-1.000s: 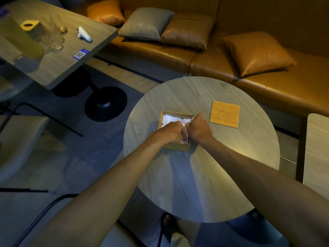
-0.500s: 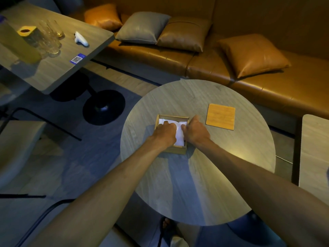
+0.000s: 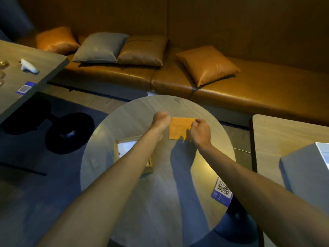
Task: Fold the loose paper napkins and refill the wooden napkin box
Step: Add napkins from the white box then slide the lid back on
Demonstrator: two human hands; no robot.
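Observation:
The wooden napkin box point(image 3: 117, 148) sits on the round table point(image 3: 160, 202), with white folded napkins point(image 3: 127, 147) showing inside; my left forearm hides most of it. Beyond it, the flat wooden lid point(image 3: 179, 129) is tilted up off the tabletop. My left hand point(image 3: 161, 120) pinches its left edge and my right hand point(image 3: 200, 131) grips its right edge.
A blue QR-code card point(image 3: 222, 191) lies at the round table's right rim. A leather bench with cushions point(image 3: 206, 65) runs behind. Another table point(image 3: 21, 72) at left carries a white object and glasses. A grey box point(image 3: 306, 170) stands on the table at right.
Both hands left the napkins in the box, moved to the far right and took hold of the wooden lid. The view also shifted closer and to the right.

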